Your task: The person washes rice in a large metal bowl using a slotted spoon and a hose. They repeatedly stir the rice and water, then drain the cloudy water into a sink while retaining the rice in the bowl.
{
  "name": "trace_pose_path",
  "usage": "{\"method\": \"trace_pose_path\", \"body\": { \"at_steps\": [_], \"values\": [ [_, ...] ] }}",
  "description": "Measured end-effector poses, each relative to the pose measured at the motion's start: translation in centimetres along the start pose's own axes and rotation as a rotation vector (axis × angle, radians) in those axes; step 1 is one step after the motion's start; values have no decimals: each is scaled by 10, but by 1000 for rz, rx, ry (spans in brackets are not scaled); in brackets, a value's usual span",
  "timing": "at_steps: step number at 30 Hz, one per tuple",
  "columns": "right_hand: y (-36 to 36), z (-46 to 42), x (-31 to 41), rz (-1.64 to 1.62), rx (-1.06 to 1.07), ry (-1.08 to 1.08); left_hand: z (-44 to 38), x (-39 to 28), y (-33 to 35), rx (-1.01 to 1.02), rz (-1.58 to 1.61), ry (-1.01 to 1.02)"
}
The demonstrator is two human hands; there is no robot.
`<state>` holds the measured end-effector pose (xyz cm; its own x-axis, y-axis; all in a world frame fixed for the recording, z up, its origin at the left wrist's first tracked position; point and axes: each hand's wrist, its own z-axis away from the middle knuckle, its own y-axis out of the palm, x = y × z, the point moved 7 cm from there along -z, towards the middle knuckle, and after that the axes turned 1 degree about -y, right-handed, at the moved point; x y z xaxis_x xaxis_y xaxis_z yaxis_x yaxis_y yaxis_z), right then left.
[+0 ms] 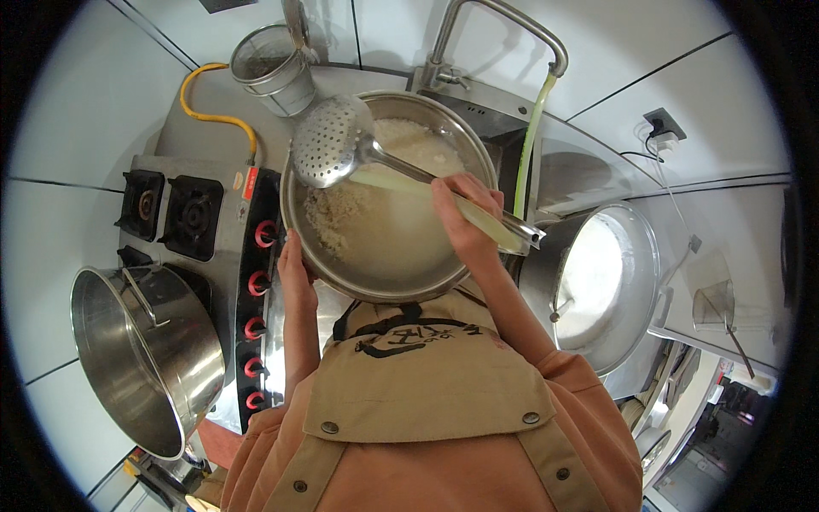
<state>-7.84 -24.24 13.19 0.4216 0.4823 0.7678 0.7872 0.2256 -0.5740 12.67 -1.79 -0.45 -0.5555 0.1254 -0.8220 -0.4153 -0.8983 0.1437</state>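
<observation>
In front of me, a wide steel basin point(384, 293) holds cloudy water with pale grains, probably rice, settled at its left and far sides. My right hand point(467, 211) is closed around the metal handle of a perforated skimmer point(334, 142) and a pale green translucent scoop or paddle point(397, 181). The skimmer's round head is above the basin's far left part; the green piece slants below it over the water. At the basin's near left rim, my left hand point(297, 269) grips the edge, its fingers partly hidden beneath.
Left are a gas stove point(221, 256) with red-ringed knobs and a large steel pot point(147, 358). A yellow hose point(217, 118) and a strainer bucket point(275, 77) stand behind. Beyond the basin is a sink with a faucet point(499, 8) and green hose point(530, 153). A large lit vessel point(601, 281) is at right.
</observation>
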Motion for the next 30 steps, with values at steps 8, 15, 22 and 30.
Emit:
{"method": "trace_pose_path", "body": {
  "at_steps": [8, 15, 22, 30],
  "values": [
    [-17, -1, -14, 45, -46, 19, -6, 8, -4, 23, -34, -40],
    [-9, 1, -11, 101, -50, -72, -5, 5, -3, -32, 36, 14],
    [29, 9, 6, 262, 87, -187, 2, -2, 3, -43, 23, 21],
    [21, 14, 2, 436, 367, -208, 5, -6, 4, -61, 9, -1]
  ]
}}
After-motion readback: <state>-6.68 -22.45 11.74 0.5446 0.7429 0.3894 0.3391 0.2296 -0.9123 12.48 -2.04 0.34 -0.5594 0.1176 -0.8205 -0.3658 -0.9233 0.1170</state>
